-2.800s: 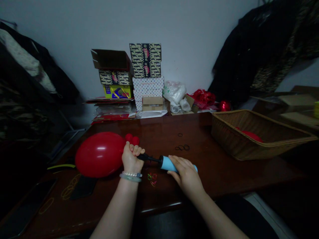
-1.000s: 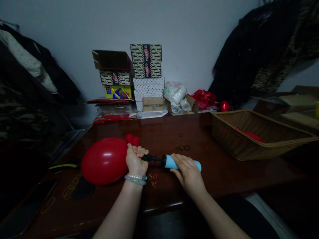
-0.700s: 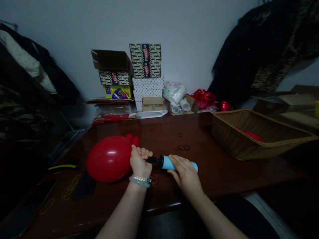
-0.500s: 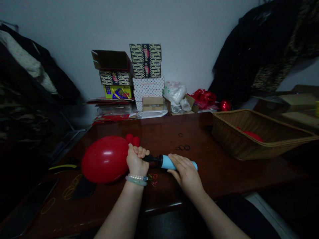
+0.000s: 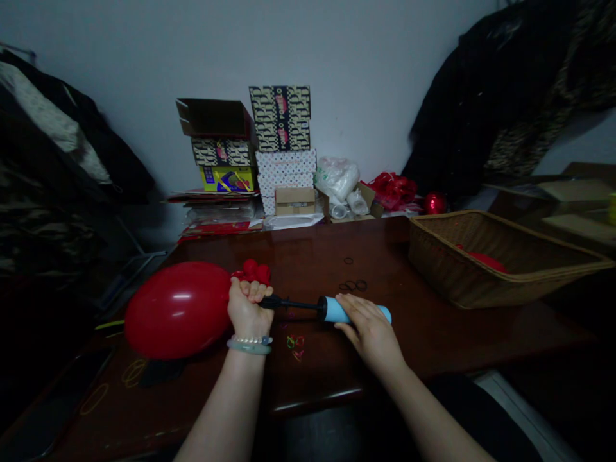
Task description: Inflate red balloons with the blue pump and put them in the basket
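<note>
I monitor both hands through the head camera. The left hand (image 5: 249, 308), at the lower centre of the frame, has its grip closed around the black end of the hand pump (image 5: 335, 310). The red balloon (image 5: 178, 311) meets the same fist on its left side; the fingers hide the balloon's neck, so I cannot tell how it is seated. Two bracelets (image 5: 250, 345) encircle the left wrist.

The right hand (image 5: 370, 330), right of centre, has its grip wrapped over the blue barrel of the pump. I read a length of black rod exposed between the barrel and the left fist. The pump lies nearly level, above the tabletop (image 5: 327, 247).

The balloon is inflated and occupies the left-centre of the frame. Just behind the left fist I locate a cluster of small red balls (image 5: 255, 271). Small coloured bands (image 5: 294, 343) lie below the rod, and black loops (image 5: 353, 285) lie above it in the frame. Yellow loops (image 5: 133, 372) rest at the lower left. The wicker basket (image 5: 452, 282), right of frame, contains a red object (image 5: 488, 262). Stacked boxes (image 5: 286, 170) stand at upper centre, against the wall.
</note>
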The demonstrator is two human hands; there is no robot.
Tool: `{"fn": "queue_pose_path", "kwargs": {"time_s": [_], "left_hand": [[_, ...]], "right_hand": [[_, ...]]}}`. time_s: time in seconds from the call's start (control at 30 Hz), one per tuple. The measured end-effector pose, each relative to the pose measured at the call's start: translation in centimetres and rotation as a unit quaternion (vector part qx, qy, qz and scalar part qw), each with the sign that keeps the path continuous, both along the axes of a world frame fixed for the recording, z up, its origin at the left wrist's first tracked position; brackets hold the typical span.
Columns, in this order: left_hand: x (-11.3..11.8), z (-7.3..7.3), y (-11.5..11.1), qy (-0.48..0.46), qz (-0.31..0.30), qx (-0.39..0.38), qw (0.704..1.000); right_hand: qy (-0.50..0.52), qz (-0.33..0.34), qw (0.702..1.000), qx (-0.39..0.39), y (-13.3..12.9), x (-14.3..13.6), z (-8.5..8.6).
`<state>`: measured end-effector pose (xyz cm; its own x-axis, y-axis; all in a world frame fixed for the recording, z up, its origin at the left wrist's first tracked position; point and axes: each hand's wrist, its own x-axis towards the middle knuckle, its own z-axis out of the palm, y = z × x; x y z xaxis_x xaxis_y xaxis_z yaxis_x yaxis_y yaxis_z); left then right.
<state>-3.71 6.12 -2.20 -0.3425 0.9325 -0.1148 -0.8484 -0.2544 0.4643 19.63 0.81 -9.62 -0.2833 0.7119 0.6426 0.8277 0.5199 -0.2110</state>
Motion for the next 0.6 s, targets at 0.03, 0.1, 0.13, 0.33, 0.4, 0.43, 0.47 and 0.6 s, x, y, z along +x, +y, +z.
{"fn": "queue_pose_path", "kwargs": {"time_s": [0.03, 0.1, 0.13, 0.33, 0.4, 0.43, 0.47, 0.6], "left_hand": [[0.3, -0.1, 0.0, -0.002, 0.0, -0.001, 1.0], [1.0, -0.4, -0.1, -0.005, -0.001, -0.003, 1.0], [1.4, -0.5, -0.2, -0.004, -0.002, -0.004, 1.0], [3.8, -1.3, -0.9, 0.017, -0.002, 0.0, 1.0], [4.3, -1.5, -1.0, 0.026, -0.004, -0.003, 1.0], [4.4, -1.6, -1.0, 0.03, -0.006, -0.005, 1.0], [4.4, -1.6, -1.0, 0.032, -0.008, -0.006, 0.999], [3.7, -1.1, -0.8, 0.031, -0.013, -0.001, 0.999]], "right_hand": [[-0.001, -0.004, 1.0, 0.003, 0.0, -0.1, -0.1], [-0.003, -0.011, 1.0, 0.008, -0.1, -0.4, -0.2], [-0.002, -0.014, 1.0, 0.011, -0.1, -0.6, -0.3], [0.01, -0.018, 1.0, 0.023, -0.5, -2.0, -0.5], [0.013, -0.013, 1.0, 0.021, -0.6, -2.1, -0.6], [0.014, -0.011, 1.0, 0.02, -0.6, -2.2, -0.6], [0.013, -0.009, 1.0, 0.019, -0.6, -2.2, -0.6], [0.002, -0.001, 1.0, 0.01, -0.4, -2.0, -0.3]]}}
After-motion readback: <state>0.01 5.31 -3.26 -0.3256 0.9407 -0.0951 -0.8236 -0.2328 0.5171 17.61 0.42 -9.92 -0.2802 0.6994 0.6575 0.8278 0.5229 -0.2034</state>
